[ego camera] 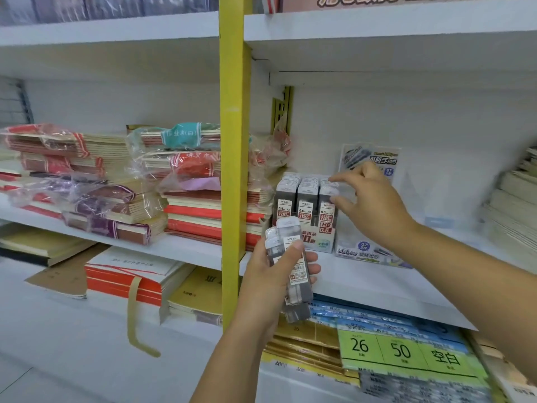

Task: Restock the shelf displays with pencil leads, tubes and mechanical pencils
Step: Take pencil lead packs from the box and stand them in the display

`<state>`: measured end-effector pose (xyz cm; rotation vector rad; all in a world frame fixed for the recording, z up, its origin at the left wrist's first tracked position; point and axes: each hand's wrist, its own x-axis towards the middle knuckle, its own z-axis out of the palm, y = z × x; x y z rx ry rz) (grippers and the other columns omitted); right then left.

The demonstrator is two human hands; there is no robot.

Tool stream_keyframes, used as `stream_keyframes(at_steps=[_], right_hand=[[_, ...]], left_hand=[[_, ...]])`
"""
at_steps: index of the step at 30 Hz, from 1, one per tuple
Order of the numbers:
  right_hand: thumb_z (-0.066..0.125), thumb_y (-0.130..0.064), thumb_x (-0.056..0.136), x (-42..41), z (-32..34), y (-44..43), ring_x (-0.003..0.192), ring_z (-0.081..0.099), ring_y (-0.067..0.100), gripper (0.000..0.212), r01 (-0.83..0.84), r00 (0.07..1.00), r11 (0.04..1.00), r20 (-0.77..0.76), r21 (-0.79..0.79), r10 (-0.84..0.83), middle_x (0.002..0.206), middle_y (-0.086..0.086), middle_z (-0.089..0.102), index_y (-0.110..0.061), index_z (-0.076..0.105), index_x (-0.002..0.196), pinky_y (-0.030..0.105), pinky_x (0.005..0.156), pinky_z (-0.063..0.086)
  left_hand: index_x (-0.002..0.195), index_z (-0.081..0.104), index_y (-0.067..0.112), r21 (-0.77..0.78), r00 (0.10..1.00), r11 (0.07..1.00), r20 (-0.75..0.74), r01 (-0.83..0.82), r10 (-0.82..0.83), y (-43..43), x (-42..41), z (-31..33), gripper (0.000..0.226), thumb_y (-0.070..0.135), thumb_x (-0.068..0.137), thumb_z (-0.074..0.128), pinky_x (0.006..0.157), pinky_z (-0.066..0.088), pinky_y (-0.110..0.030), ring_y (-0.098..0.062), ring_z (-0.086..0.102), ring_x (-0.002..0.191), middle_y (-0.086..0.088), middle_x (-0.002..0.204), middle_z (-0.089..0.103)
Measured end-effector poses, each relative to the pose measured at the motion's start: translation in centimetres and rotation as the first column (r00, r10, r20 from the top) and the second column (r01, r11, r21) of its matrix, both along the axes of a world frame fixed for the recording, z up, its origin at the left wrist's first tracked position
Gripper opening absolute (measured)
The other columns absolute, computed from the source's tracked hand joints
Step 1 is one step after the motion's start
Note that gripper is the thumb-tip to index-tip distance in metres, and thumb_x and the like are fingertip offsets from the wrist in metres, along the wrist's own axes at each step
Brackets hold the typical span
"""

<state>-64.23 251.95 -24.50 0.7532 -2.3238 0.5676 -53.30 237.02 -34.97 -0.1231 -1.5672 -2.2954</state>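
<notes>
Clamping several lead cases (299, 274) between thumb and fingers, the left hand (266, 282) hovers before the display (316, 242) on the shelf (363, 282). Right hand (374, 205) brackets column 3's top with finger and thumb; grip unclear. Cases seem light, stiff, slick: pinch the narrow edges.

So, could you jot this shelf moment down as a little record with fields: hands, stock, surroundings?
place: white shelf, right of a yellow post
left hand: grips a bundle of pencil lead cases
right hand: thumb and forefinger at the right-hand row of the display box; cannot tell if they pinch a case
display box: three upright rows of cases, marked 0.5 HB
next to it: a second box, on its right
left bay: stacked notebooks in plastic wrap
</notes>
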Motion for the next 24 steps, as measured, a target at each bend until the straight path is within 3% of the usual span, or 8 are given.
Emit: stream_keyframes(at_steps=[2,4,7,13,17,21,24], right_hand=[[0.059,-0.030,0.093,2.0,-0.4,-0.1,0.082,0.047,0.011,0.020,-0.105,0.994,0.989,-0.010,-0.102,0.105,0.095,-0.007,0.051,-0.024,0.066,0.111,0.020,0.072,0.036],[0.057,-0.037,0.093,4.0,-1.0,-0.3,0.082,0.057,0.003,0.017,-0.258,0.936,0.946,0.192,-0.194,0.295,0.089,-0.014,0.064,-0.027,0.069,0.099,0.011,0.068,0.043],[0.065,-0.038,0.088,5.9,-1.9,-0.4,0.074,0.060,-0.007,0.013,-0.361,0.760,0.871,0.437,-0.333,0.482,0.081,-0.019,0.069,-0.032,0.071,0.098,0.008,0.066,0.046],[0.068,-0.028,0.088,6.3,-2.1,0.7,0.063,0.061,-0.001,0.006,-0.279,0.705,0.828,0.482,-0.487,0.521,0.074,-0.010,0.072,-0.025,0.069,0.092,0.018,0.060,0.048],[0.060,-0.025,0.094,6.2,-1.5,1.1,0.064,0.067,0.010,0.012,-0.210,0.710,0.772,0.448,-0.600,0.542,0.079,0.003,0.075,-0.015,0.062,0.100,0.020,0.053,0.051],[0.057,-0.018,0.095,6.1,-1.3,1.5,0.064,0.067,0.013,0.013,-0.199,0.686,0.732,0.441,-0.652,0.579,0.083,0.007,0.076,-0.013,0.059,0.106,0.020,0.056,0.052],[0.059,-0.018,0.094,5.9,-1.1,2.0,0.073,0.071,0.018,0.017,-0.215,0.660,0.740,0.463,-0.638,0.591,0.088,0.006,0.076,-0.016,0.059,0.111,0.024,0.062,0.056]], left_hand=[[0.106,0.064,0.036,-0.036,1.000,0.999,-0.005,0.011,-0.011,0.2,0.1,0.1,0.026,0.047,0.083,0.068,0.065,0.061,-0.033,-0.027,0.076,0.082,-0.008,0.091,0.077],[0.104,0.063,0.038,-0.097,0.999,0.995,-0.028,0.030,-0.032,0.4,0.3,0.4,0.028,0.053,0.080,0.066,0.063,0.061,-0.035,-0.027,0.075,0.073,-0.007,0.085,0.075],[0.099,0.063,0.046,-0.179,0.996,0.983,-0.061,0.051,-0.063,0.9,0.6,0.8,0.011,0.049,0.088,0.062,0.057,0.056,-0.030,-0.021,0.070,0.061,-0.003,0.079,0.072],[0.098,0.062,0.048,-0.237,0.996,0.969,-0.031,0.074,-0.084,1.2,1.3,1.3,0.016,0.057,0.085,0.057,0.053,0.054,-0.026,-0.019,0.070,0.062,-0.006,0.084,0.075],[0.100,0.062,0.047,-0.232,0.995,0.967,0.026,0.104,-0.101,0.7,1.4,1.0,0.007,0.046,0.098,0.056,0.045,0.048,-0.026,-0.017,0.061,0.052,-0.007,0.087,0.075],[0.103,0.061,0.046,-0.263,0.998,0.962,0.006,0.069,-0.070,-0.1,1.5,0.7,0.021,0.039,0.084,0.067,0.046,0.049,-0.025,-0.014,0.056,0.050,-0.006,0.093,0.075],[0.109,0.059,0.041,-0.261,1.000,0.965,-0.011,0.016,-0.019,-0.9,1.4,0.3,0.023,0.034,0.090,0.070,0.049,0.048,-0.026,-0.015,0.054,0.052,-0.012,0.087,0.074]])
